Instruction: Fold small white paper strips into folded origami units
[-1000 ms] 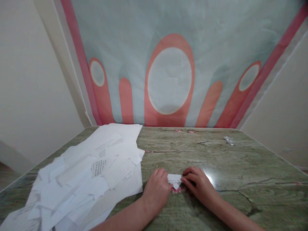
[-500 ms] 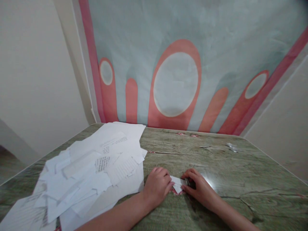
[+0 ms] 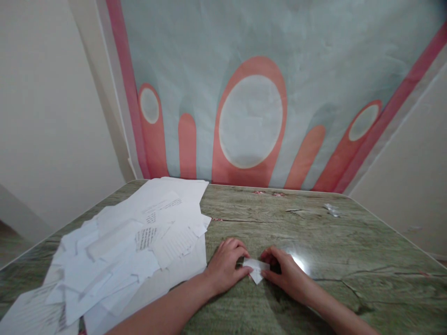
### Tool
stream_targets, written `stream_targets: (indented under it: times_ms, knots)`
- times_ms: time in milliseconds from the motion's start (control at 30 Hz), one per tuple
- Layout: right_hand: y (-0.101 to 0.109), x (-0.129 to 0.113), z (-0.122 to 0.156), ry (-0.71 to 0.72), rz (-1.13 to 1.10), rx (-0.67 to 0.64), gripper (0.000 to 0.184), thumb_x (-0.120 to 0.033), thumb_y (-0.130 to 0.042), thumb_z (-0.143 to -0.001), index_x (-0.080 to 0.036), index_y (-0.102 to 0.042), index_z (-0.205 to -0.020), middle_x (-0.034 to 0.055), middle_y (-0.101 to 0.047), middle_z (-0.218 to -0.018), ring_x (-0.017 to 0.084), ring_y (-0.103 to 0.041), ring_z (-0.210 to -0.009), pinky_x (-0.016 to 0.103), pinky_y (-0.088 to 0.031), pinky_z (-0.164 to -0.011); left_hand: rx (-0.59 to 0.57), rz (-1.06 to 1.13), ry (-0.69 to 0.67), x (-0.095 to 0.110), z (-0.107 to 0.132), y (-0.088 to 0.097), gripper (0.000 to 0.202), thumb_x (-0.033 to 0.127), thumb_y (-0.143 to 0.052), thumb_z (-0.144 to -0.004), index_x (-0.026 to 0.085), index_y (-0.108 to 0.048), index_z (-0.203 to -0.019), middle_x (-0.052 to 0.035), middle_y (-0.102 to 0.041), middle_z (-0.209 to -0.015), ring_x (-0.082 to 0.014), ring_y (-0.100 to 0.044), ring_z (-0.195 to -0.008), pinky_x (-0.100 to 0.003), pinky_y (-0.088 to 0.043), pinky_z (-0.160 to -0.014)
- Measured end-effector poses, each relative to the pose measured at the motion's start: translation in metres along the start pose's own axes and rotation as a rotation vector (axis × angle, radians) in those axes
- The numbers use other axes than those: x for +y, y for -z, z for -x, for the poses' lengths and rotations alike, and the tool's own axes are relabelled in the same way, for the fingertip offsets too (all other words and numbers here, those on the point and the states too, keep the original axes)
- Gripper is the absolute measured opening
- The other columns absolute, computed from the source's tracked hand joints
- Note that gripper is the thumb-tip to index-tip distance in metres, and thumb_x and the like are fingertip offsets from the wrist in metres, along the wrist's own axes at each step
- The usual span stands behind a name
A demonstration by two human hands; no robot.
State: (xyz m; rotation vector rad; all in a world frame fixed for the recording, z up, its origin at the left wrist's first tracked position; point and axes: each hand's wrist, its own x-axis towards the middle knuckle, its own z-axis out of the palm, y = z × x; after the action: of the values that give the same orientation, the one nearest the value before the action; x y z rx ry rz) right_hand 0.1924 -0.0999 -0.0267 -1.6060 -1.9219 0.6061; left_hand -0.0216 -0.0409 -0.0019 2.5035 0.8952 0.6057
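A small folded piece of white paper (image 3: 256,270) is held between my two hands, just above or on the wood-patterned table (image 3: 335,253). My left hand (image 3: 230,263) pinches its left side, with the thumb along the near edge and the fingers curled behind. On the right side, my right hand (image 3: 282,267) grips the paper between thumb and curled fingers. The piece has a straight top edge and a pointed lower corner towards me. Part of each side is hidden by my fingers.
To the left lies a wide, overlapping pile of white sheets (image 3: 115,270), some printed or handwritten. A small crumpled silvery scrap (image 3: 331,210) rests at the far right. Behind the table hangs a grey-green sheet with coral shapes (image 3: 251,177).
The paper's upper part now shows as a straight band between my hands, and its lower corner points more plainly towards me. My hands have shifted only slightly. The view has turned a little.
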Motion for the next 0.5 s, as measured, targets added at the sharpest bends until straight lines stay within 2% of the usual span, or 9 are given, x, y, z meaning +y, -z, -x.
stream_targets:
  times_ms: [267,400,500]
  knots:
    - [0.008,-0.011,-0.001,0.023,0.066,-0.027,0.004,-0.024,-0.061,-0.073,-0.020,-0.063,-0.075,-0.0016,-0.060,-0.072,0.016,-0.055,-0.070,0.025,-0.039,-0.060,0.019,0.077,-0.022,-0.001,-0.002,0.000,0.022,0.028,-0.072,-0.070,0.019,-0.059,-0.084,-0.0005,-0.056,-0.094,-0.0174,-0.050,-0.093,-0.029,-0.037,-0.081]
    - [0.007,-0.013,0.001,0.022,0.014,-0.016,0.006,-0.026,-0.060,-0.076,-0.020,-0.062,-0.074,-0.0010,-0.061,-0.071,0.016,-0.056,-0.070,0.025,-0.040,-0.061,0.007,0.073,-0.026,0.000,-0.002,0.001,0.019,0.028,-0.072,-0.070,0.020,-0.062,-0.084,-0.0011,-0.056,-0.095,-0.0178,-0.050,-0.095,-0.030,-0.037,-0.083]
    - [0.006,-0.014,0.003,0.028,-0.029,-0.005,0.010,-0.028,-0.059,-0.079,-0.020,-0.062,-0.075,-0.0009,-0.062,-0.071,0.017,-0.056,-0.069,0.026,-0.042,-0.061,0.013,0.118,-0.041,0.002,-0.002,0.003,0.010,0.027,-0.069,-0.074,0.019,-0.063,-0.076,-0.0022,-0.057,-0.093,-0.0180,-0.050,-0.094,-0.031,-0.038,-0.084]
